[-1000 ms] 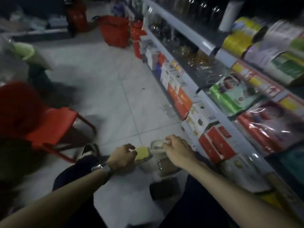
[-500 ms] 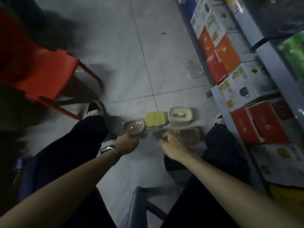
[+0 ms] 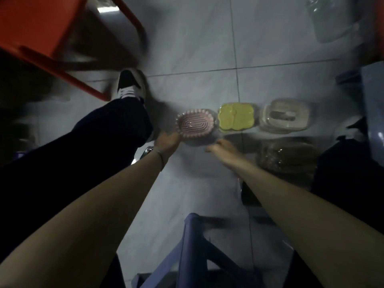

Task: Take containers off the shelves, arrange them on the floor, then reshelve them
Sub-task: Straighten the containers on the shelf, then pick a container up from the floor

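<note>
Several small containers lie on the tiled floor in front of me. A pink oval container [image 3: 195, 124] sits leftmost in the far row, a yellow one [image 3: 236, 119] beside it, then a beige one [image 3: 284, 115]. A brown container [image 3: 287, 156] lies nearer me on the right. My left hand [image 3: 167, 142] grips the near-left edge of the pink container. My right hand [image 3: 223, 148] hovers just right of it, fingers loose, holding nothing.
A red stool [image 3: 39, 32] stands at the upper left beside my shoe [image 3: 129, 85]. A blue plastic stool [image 3: 199, 246] is under me. A clear packet [image 3: 334, 19] lies at the top right. A dark flat object [image 3: 250, 196] sits by my right forearm.
The view has tilted down and closer to the floor. My left hand has brought the pink container down beside the yellow one, and my right hand has moved left toward it.
</note>
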Demonstrator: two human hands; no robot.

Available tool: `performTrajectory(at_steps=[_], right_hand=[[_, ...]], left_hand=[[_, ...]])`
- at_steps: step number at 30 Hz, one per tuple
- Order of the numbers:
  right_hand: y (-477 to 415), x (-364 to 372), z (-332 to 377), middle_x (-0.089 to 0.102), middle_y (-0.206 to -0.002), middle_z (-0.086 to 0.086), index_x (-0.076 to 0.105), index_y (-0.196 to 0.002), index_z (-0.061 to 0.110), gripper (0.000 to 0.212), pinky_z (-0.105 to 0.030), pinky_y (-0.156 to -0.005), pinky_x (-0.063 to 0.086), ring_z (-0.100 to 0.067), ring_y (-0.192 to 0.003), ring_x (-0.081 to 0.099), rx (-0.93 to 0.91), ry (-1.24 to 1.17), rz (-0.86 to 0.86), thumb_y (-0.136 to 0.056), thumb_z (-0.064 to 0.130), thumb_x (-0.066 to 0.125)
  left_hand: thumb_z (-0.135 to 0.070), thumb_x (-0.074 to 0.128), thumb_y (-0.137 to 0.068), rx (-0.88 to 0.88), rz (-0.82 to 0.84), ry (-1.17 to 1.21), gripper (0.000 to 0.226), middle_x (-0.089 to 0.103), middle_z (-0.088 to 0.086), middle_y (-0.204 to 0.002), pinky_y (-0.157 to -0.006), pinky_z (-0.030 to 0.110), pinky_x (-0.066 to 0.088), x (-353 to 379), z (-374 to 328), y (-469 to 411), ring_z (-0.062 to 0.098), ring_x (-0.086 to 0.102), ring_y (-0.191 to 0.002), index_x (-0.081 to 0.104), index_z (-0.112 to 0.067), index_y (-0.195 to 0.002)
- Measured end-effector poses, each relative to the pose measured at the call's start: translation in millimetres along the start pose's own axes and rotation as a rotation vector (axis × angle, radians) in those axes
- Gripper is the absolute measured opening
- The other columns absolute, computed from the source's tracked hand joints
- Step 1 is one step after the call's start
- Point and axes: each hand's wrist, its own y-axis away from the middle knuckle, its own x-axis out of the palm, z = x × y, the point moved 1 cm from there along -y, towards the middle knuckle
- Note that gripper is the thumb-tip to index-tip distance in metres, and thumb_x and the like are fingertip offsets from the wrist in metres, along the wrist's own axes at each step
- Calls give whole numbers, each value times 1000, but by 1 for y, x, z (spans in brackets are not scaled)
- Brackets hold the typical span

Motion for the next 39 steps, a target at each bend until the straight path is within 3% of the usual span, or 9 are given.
performTrajectory(at_steps=[6, 11, 13, 16, 22, 27, 30, 33, 39], right_hand=[[-40, 23, -14, 53, -104, 12, 51, -134, 25, 49, -6, -44, 37, 4, -74, 43, -20, -124, 66, -91, 15, 72], [-69, 31, -4, 66, -102, 13, 57, -123, 36, 46, -28, -67, 51, -10, -90, 59, 64, -421, 61, -84, 21, 76], [-78, 36, -5, 68, -114, 6, 52, -131, 36, 62, -35, -75, 51, -20, -99, 62, 139, -472, 65, -73, 39, 76], [-89, 42, -8, 69, -119, 4, 45, -137, 39, 84, -41, -83, 54, -22, -100, 69, 204, -536, 61, -59, 51, 75], [-95, 48, -19, 74, -106, 1, 62, -117, 25, 45, -38, -76, 54, -24, -84, 70, 240, -537, 41, -78, 43, 75], [-95, 50, -36, 69, -81, -6, 71, -99, 15, 30, -29, -54, 46, -21, -58, 59, 267, -482, -64, -78, 37, 74], [-89, 53, -37, 69, -94, -4, 64, -118, 15, 26, -18, -41, 43, -19, -67, 60, 195, -424, -72, -92, 21, 66], [-81, 59, -36, 65, -74, 2, 68, -92, 17, 5, -15, -40, 40, -7, -53, 56, 175, -453, -53, -95, 14, 65], [-52, 47, -35, 75, -73, -7, 76, -81, 12, 21, -37, -60, 54, -27, -66, 68, 219, -342, -12, -85, 32, 75]], left_hand=[[-44, 59, -59, -24, -35, 71, 106, 53, 11, -148, -111, 54, 45, 3, 12, -78, 32, 53, -134, 31, -20, -158], [-35, 60, -78, 30, -43, 79, 85, 57, 9, -144, -109, 46, 48, 19, 5, -92, 28, 58, -129, 33, -23, -158], [-12, 54, -94, 81, -25, 81, 62, 61, 8, -137, -95, 32, 54, 24, 1, -88, 24, 60, -117, 40, -18, -154], [-1, 53, -84, 233, -14, 49, 48, 69, 5, -110, -58, 18, 54, 28, -3, -91, 18, 65, -92, 62, -9, -130], [-9, 54, -67, 376, -150, -102, 55, 76, 5, -110, -99, 43, 56, 24, 34, -122, 25, 71, -108, 70, -14, -120], [12, 51, -90, 346, -100, -151, 43, 67, 6, -109, -68, 2, 46, 21, 36, -95, 18, 64, -99, 62, -4, -129], [12, 58, -84, 296, -96, -138, 51, 70, 4, -113, -71, 14, 54, 20, 48, -95, 20, 68, -104, 62, -8, -131], [10, 61, -83, 233, -116, -159, 55, 69, 1, -115, -70, 21, 53, 14, 58, -84, 20, 64, -106, 62, -15, -132], [10, 67, -78, 220, -102, -163, 50, 65, 5, -112, -66, 28, 58, 6, 61, -45, 22, 63, -100, 64, -16, -121]])
